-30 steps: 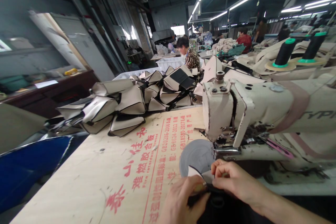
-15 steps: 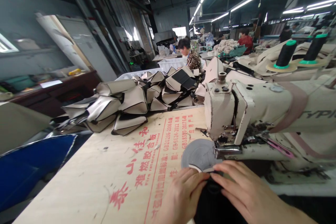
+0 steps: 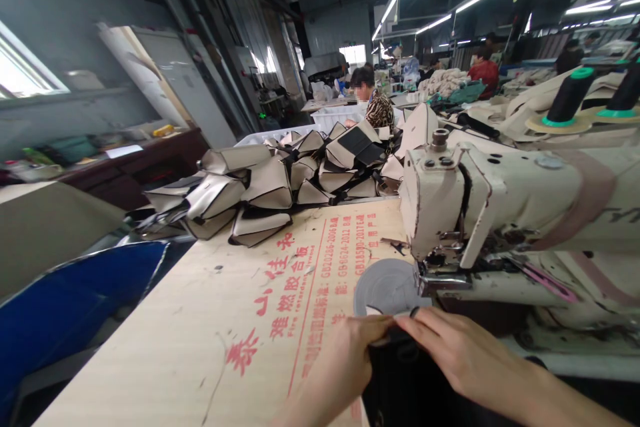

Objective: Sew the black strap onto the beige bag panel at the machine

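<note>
Beside sewing machine (image 3: 490, 200), left hand (image 3: 335, 363), right hand (image 3: 455, 343) grip black fabric (image 3: 407, 373).

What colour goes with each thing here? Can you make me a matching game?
Things:
1. Piece of fabric held by the left hand and right hand
2. Cap on the thread cone
3. Sewing machine head
4. Lettering on the wooden board

Colours:
A. Green
B. Red
C. Black
D. Cream

Pairs: 1-C, 2-A, 3-D, 4-B
</note>
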`<state>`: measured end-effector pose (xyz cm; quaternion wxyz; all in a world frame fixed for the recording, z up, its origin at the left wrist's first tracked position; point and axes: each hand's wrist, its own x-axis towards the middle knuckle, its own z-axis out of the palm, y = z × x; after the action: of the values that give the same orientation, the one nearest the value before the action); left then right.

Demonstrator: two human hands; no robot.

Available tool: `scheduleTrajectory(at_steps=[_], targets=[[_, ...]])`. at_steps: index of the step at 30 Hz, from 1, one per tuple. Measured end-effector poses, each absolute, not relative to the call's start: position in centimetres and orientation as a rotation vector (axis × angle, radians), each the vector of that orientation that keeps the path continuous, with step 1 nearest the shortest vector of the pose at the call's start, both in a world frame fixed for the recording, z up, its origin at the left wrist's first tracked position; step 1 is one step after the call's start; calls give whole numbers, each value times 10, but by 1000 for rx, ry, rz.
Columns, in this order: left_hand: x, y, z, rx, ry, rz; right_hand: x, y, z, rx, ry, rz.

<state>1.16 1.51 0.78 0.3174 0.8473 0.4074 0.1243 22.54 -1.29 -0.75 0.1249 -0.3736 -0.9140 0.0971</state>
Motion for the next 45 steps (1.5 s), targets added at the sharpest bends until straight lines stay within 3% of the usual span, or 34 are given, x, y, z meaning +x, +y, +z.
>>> scheduleTrajectory(at_steps=[4, 10, 18, 21, 26, 32, 38, 45], targets=[[8, 28, 28, 2339, 859, 35, 224, -7, 2, -968, -2702, 445], [5, 11, 10, 2269, 905, 588, 230, -6, 1, -1077, -2603, 488], [9, 5, -8, 2455, 1024, 719, 224, -6, -11, -1098, -2644, 188], [11, 7, -8, 2444, 1038, 783, 223, -5, -3, -1100, -2550, -101], [14, 13, -6, 2477, 928, 801, 227, -3, 9, -775, -2514, -455], [14, 11, -10, 2471, 1001, 709, 230, -2, -13, -888, -2597, -140], [13, 6, -21, 2411, 1140, 898, 228, -1, -12, -949, -2732, 148], [12, 9, -23, 2663, 1021, 903, 227, 4, -10, -934, -2551, 151]])
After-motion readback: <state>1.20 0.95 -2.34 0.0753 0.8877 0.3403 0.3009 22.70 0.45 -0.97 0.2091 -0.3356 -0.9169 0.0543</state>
